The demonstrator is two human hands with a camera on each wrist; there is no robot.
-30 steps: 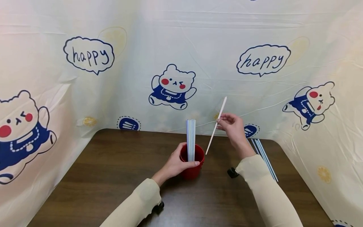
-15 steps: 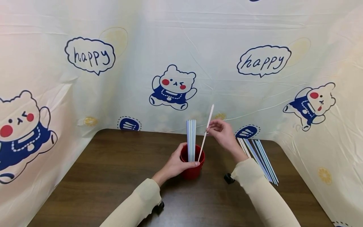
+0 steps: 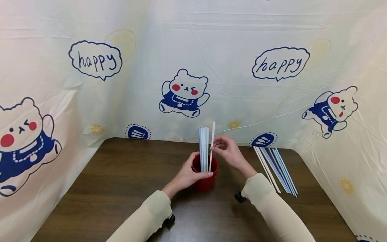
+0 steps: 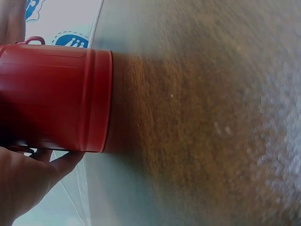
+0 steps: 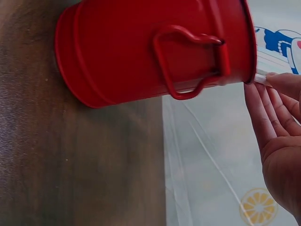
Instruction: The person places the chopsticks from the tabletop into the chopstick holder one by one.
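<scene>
A red metal bucket stands upright on the table, and my left hand grips it from the left with the thumb across the near side. Several blue and pale sticks stand in it, bunched to the left. My right hand pinches a thin white stick at mid-length, nearly upright, its lower end inside the bucket's right half. In the right wrist view, the bucket shows a looped side handle, and fingers of the right hand are at its rim. The bucket's bottom inside is hidden.
At the right, several loose white, violet and blue sticks lie side by side on the brown wooden table. A printed cloth hangs behind the table and along both sides.
My right hand has moved left and down with the white stick, from right of the bucket to inside its rim, and the stick has become more upright. My left hand stays on the bucket.
</scene>
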